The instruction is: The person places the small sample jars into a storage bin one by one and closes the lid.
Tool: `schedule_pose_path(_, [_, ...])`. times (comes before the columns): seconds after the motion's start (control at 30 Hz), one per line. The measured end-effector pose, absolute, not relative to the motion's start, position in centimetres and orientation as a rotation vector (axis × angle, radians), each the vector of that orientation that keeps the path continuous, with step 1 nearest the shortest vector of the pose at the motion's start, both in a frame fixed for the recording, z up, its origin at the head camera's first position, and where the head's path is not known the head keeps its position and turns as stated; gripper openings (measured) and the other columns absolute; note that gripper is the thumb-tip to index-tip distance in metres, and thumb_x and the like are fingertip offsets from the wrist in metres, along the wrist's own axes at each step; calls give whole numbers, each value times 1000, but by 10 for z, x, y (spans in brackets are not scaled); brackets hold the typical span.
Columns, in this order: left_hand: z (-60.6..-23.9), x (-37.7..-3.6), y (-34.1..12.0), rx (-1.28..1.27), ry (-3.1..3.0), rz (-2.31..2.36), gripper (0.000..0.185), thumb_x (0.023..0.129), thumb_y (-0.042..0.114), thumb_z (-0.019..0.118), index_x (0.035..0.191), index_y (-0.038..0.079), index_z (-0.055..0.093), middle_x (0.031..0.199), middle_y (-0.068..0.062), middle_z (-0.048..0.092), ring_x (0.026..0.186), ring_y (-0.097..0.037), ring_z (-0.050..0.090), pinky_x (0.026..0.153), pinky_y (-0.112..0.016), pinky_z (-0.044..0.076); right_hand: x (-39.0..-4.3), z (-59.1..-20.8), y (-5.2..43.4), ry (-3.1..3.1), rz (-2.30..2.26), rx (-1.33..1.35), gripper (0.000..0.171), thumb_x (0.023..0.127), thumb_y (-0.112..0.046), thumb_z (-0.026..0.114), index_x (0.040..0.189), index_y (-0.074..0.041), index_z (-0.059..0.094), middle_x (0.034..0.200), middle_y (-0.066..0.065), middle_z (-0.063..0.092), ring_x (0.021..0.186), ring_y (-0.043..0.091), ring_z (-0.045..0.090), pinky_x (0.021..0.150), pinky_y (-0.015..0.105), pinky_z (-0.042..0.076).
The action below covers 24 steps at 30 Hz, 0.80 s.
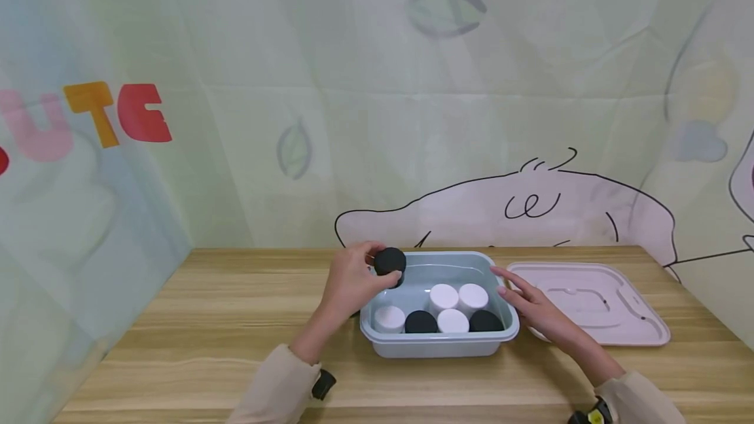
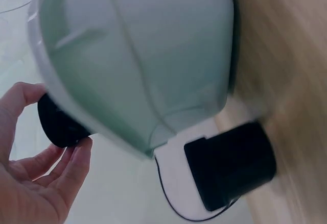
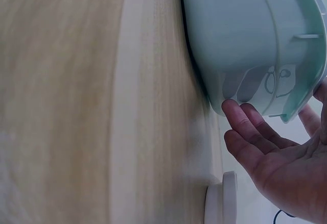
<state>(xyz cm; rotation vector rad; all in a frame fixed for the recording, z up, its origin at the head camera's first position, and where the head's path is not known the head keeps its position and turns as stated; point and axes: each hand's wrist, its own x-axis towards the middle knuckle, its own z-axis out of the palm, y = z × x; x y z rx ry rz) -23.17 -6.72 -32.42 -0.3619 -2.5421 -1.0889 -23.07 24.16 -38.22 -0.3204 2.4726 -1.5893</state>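
My left hand [image 1: 352, 281] pinches a black round jar [image 1: 390, 259] between thumb and fingers, at the left rim of a light blue plastic bin [image 1: 436, 348]. In the left wrist view the held jar [image 2: 61, 124] is partly hidden by the bin's rim. Inside the bin stand several white round jars [image 1: 443, 297] and two black ones [image 1: 421, 322], crowded toward the near side. My right hand [image 1: 533, 306] lies along the bin's right side with extended fingers; in the right wrist view its fingertips [image 3: 232, 106] are at the outer wall.
A pale pinkish lid [image 1: 589, 306] lies flat on the wooden table [image 1: 224, 332], right of the bin. Another black jar [image 2: 230, 165] stands on the table by the bin's left side, mostly hidden behind my left wrist in the head view. A printed curtain [image 1: 294, 84] hangs behind.
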Motion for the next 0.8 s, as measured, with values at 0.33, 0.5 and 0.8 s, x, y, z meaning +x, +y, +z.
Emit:
schedule_pose_path(0.33, [-339, -236, -50, -469, -2619, -1011, 41, 68, 27, 76, 101, 5, 65, 93, -5, 65, 82, -18, 58, 70, -28, 47, -230, -382, 240, 2474, -1596, -315, 54, 96, -32, 42, 144, -13, 24, 138, 32, 30, 117, 38, 43, 87, 43, 46])
schedule_pose_path(0.5, [-345, -238, -43, -493, -2685, -965, 40, 70, 28, 74, 102, 6, 66, 94, -4, 65, 83, -18, 57, 72, -30, 46, -230, -383, 240, 2471, -1602, -321, 54, 96, -32, 42, 144, -13, 24, 140, 32, 27, 120, 41, 39, 90, 47, 43])
schedule_pose_path(0.8, [-349, -245, -34, -569, -2761, -862, 44, 70, 24, 73, 106, 1, 64, 104, -10, 65, 98, -24, 58, 84, -36, 47, -230, -383, 242, 2458, -1604, -330, 54, 97, -32, 41, 145, -14, 23, 141, 31, 25, 121, 43, 38, 87, 46, 45])
